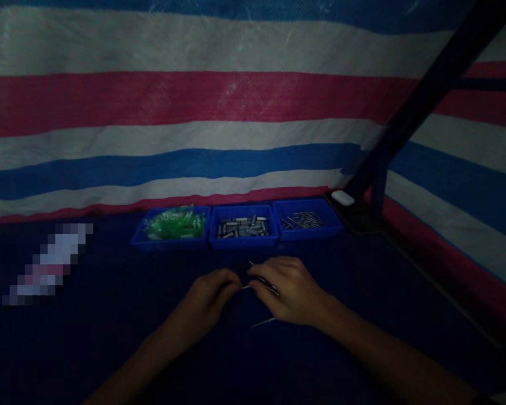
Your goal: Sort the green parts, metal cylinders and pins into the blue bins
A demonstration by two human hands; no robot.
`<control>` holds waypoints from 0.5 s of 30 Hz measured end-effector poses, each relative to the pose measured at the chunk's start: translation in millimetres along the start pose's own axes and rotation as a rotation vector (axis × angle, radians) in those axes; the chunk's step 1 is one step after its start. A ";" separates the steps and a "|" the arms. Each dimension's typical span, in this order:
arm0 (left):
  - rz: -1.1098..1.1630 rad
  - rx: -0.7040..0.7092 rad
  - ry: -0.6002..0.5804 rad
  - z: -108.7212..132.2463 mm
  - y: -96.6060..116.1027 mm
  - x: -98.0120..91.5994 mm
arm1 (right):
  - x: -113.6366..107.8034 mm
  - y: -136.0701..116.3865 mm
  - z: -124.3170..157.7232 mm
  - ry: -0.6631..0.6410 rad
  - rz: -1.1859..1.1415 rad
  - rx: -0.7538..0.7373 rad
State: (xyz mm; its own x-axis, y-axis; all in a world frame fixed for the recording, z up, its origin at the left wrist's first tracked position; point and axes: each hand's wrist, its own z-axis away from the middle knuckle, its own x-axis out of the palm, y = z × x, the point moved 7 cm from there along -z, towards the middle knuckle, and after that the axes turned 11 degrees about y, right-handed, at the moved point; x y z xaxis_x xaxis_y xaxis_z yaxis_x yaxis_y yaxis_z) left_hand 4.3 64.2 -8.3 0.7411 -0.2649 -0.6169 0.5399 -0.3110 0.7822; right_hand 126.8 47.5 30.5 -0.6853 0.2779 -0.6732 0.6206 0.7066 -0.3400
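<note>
My left hand (213, 295) is closed in a pinch on a thin metal rod (245, 287), which bridges the small gap to the right hand. With its fingers curled, my right hand (289, 289) grips thin metal rods; a dark one (272, 289) shows between thumb and fingers, and a tip pokes out above the forefinger. Below the right palm, another slim rod (262, 323) sticks out to the left; whether it is held or lies on the table I cannot tell. Dim light hides finer detail.
On the dark blue table (152, 292), three blue bins stand in a row: green pieces with clear plastic (175, 224), short silvery parts (242, 226), and thin metal rods (303, 220). A white object (343, 198) lies at back right. A pixelated patch (50, 264) covers something left.
</note>
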 end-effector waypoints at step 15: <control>0.211 -0.138 0.170 2.2 -10.0 -4.0 | 2.6 -15.9 -0.2 -0.068 0.114 -0.129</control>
State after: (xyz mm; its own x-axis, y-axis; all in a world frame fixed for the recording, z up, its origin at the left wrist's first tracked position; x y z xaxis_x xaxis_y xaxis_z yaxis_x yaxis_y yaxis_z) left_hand -4.9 66.4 -13.9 0.8924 -0.1502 -0.4256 0.4078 -0.1357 0.9030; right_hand 115.1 37.1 34.3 -0.5837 0.3193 -0.7466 0.6357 0.7517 -0.1755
